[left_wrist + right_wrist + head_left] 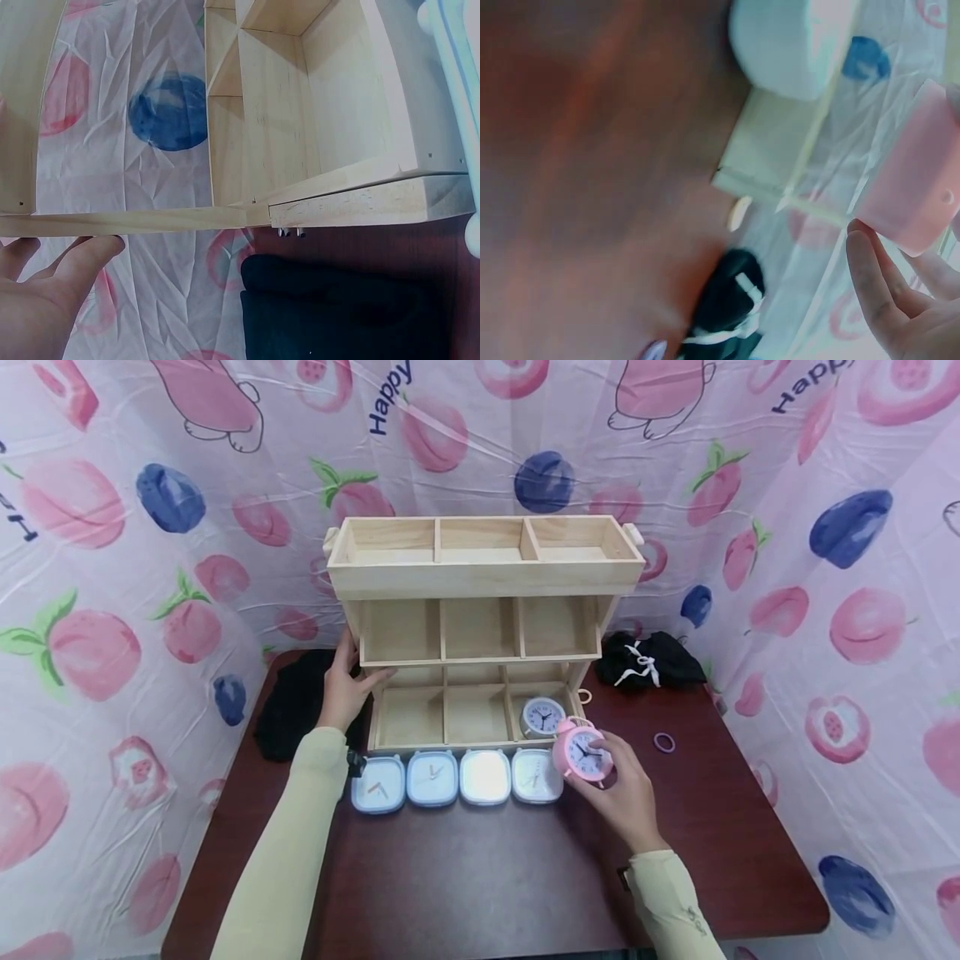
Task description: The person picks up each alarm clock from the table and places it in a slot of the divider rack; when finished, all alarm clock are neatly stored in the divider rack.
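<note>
My right hand (621, 785) holds a pink twin-bell alarm clock (585, 754) in front of the right end of a tiered wooden box (483, 581). In the right wrist view, fingers (870, 277) touch the pink clock's side (915, 172). My left hand (343, 693) is at the box's left side. Its fingertips (101, 244) rest against a wooden side strut (150, 220) in the left wrist view. A white-faced round alarm clock (542, 717) stands in the bottom tier's right compartment.
Several light-blue square clocks (432, 778) line the box's front edge. A black cloth (288, 710) lies left, and a black pouch with white cord (648, 660) lies right. A purple ring (663, 742) and a beige ring (585, 696) lie on the dark red table (480, 877).
</note>
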Demonstrator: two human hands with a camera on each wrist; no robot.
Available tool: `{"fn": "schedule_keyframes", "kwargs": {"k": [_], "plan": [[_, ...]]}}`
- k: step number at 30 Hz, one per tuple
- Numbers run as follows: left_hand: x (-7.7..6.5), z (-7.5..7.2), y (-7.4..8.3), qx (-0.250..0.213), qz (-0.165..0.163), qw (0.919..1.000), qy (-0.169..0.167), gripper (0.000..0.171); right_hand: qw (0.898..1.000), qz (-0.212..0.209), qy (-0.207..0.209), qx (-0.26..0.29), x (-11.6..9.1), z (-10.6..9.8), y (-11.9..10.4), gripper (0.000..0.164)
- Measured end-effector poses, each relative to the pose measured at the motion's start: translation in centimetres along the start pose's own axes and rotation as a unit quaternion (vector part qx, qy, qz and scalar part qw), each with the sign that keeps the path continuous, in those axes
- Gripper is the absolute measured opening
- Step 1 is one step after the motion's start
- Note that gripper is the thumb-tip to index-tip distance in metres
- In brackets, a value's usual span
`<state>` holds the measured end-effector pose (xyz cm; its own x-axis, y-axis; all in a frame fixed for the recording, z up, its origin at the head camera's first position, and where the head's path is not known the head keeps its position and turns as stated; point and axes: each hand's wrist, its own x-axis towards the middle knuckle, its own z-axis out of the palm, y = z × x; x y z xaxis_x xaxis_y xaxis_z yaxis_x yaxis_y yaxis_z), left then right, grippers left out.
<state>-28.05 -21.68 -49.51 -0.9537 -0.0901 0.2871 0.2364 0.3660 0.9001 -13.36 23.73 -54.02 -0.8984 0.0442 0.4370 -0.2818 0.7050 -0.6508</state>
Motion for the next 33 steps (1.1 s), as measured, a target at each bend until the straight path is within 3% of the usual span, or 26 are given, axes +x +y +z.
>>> {"fn": "schedule_keyframes", "kwargs": {"k": [5,10,16,23,33], "plan": [[0.0,-0.2,0.2,0.003,0.001,1.0,-0.003,0.107,0.999,-0.012,-0.041,0.015,2.9,2.0,-1.9,0.065],[-0.2,-0.3,0.1,0.004,0.0,1.0,-0.004,0.108,0.994,-0.018,-0.104,0.013,5.7,5.0,-3.2,0.057],[-0.6,-0.1,0.0,0.003,-0.007,1.0,-0.004,0.108,0.988,-0.037,-0.152,-0.008,8.3,8.8,-4.6,0.056],[-0.5,0.1,0.1,0.002,-0.003,1.0,-0.001,0.106,0.978,-0.038,-0.197,-0.063,9.7,12.8,-5.3,0.059],[-0.3,0.0,0.3,-0.007,-0.005,1.0,-0.001,0.106,0.972,-0.035,-0.193,-0.128,10.1,15.8,-5.1,0.057]]}}
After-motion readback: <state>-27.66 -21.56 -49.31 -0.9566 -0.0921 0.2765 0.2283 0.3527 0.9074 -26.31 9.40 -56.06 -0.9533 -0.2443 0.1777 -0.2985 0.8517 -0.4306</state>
